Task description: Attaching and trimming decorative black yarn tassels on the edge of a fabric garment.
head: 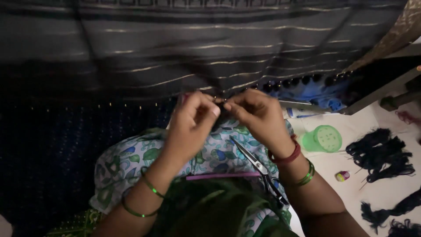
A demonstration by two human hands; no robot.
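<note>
While both hands pinch the sari hem (pixel 221 94) at frame centre | left hand (pixel 190 125), right hand (pixel 258 116) closed on hem | step: judged tassel knotting | next: needs steady thread tension | scissors (pixel 258 169) on lap

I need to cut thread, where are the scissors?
In the head view, the scissors lie on the floral-clothed lap, just below the right hand.

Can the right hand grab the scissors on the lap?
Probably yes. The scissors lie uncovered on the lap just below the right hand, with nothing between them, though its fingers now pinch the dark fabric edge.
</note>
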